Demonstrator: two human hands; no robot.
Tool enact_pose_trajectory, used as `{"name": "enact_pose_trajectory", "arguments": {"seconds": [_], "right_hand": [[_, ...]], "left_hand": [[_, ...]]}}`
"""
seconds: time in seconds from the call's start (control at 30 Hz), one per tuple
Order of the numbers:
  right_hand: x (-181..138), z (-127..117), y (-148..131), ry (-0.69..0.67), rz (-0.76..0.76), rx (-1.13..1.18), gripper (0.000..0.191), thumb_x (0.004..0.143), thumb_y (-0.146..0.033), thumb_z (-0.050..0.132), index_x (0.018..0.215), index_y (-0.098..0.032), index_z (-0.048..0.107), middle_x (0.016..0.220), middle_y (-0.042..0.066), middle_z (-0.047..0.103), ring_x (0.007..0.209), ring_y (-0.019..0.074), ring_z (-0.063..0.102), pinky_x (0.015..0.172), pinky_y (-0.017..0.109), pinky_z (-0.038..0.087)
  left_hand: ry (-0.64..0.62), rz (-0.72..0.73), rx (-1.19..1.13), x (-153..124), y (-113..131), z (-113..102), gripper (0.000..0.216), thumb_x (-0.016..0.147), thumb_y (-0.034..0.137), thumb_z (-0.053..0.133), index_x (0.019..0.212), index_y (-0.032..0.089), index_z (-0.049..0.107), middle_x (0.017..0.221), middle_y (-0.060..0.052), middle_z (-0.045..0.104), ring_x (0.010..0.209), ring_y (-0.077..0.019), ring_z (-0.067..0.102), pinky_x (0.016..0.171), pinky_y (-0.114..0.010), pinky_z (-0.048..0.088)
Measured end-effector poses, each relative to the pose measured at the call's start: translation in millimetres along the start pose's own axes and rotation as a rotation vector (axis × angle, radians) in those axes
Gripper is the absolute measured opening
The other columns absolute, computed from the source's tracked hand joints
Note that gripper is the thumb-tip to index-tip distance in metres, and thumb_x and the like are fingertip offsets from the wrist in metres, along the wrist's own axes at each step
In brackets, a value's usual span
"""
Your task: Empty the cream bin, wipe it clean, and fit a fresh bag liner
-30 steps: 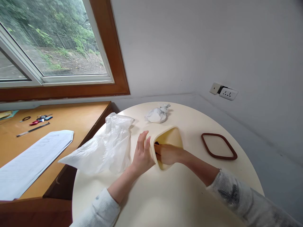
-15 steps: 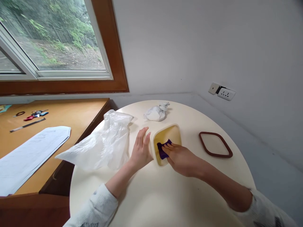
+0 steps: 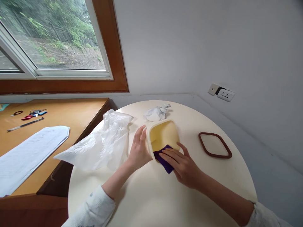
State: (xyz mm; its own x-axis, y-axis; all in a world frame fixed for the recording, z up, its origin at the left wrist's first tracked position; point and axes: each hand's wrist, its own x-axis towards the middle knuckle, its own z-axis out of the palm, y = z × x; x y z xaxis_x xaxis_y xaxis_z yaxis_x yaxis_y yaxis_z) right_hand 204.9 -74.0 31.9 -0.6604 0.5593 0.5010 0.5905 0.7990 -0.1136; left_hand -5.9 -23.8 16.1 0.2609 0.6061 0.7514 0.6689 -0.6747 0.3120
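Round cream bench [image 3: 146, 197] stands by a white wall [image 3: 170, 47] and supports a square-mouthed container [image 3: 169, 132], tilted with its opening toward the viewer. Left hand [image 3: 139, 148]: fingers extended, not closed, braced against the container's left side. Right hand [image 3: 183, 164]: gripping a purple cloth [image 3: 166, 165] across the near rim. Translucent bag [image 3: 104, 143] lies left; knotted bag [image 3: 155, 114], behind; brown frame [image 3: 219, 155], right, apart.
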Motion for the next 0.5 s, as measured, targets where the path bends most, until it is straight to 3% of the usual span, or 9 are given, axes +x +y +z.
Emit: {"name": "enact_pose_trajectory", "arguments": {"seconds": [0.17, 0.33, 0.5], "right_hand": [[-15, 7, 36, 0.073, -0.073, -0.130, 0.051, 0.078, 0.000, 0.036, 0.123, -0.020, 0.048, 0.113, 0.005, 0.064, 0.113, 0.0150, 0.053, 0.108, 0.044, 0.013], [-9, 10, 29, 0.163, -0.103, -0.126, 0.045, 0.075, 0.001, 0.037, 0.112, -0.019, 0.053, 0.101, 0.003, 0.068, 0.101, 0.0138, 0.059, 0.105, 0.041, 0.019], [5, 4, 18, 0.218, -0.133, -0.080, 0.042, 0.076, -0.004, 0.035, 0.111, -0.020, 0.052, 0.092, 0.003, 0.068, 0.089, 0.0150, 0.061, 0.098, 0.039, 0.034]], "left_hand": [[-0.117, -0.019, -0.062, 3, 1, -8, 0.110, 0.059, 0.029, 0.076, 0.142, 0.024, 0.004, 0.139, -0.019, 0.023, 0.131, -0.0367, 0.023, 0.101, -0.056, 0.032], [-0.148, -0.045, -0.118, 3, 2, -16, 0.110, 0.061, 0.036, 0.075, 0.142, 0.022, 0.002, 0.142, -0.020, 0.021, 0.133, -0.0365, 0.022, 0.101, -0.054, 0.034], [-0.168, -0.111, -0.216, 4, 2, -23, 0.108, 0.061, 0.045, 0.073, 0.142, 0.028, 0.004, 0.146, -0.015, 0.020, 0.132, -0.0377, 0.024, 0.101, -0.055, 0.037]]}}
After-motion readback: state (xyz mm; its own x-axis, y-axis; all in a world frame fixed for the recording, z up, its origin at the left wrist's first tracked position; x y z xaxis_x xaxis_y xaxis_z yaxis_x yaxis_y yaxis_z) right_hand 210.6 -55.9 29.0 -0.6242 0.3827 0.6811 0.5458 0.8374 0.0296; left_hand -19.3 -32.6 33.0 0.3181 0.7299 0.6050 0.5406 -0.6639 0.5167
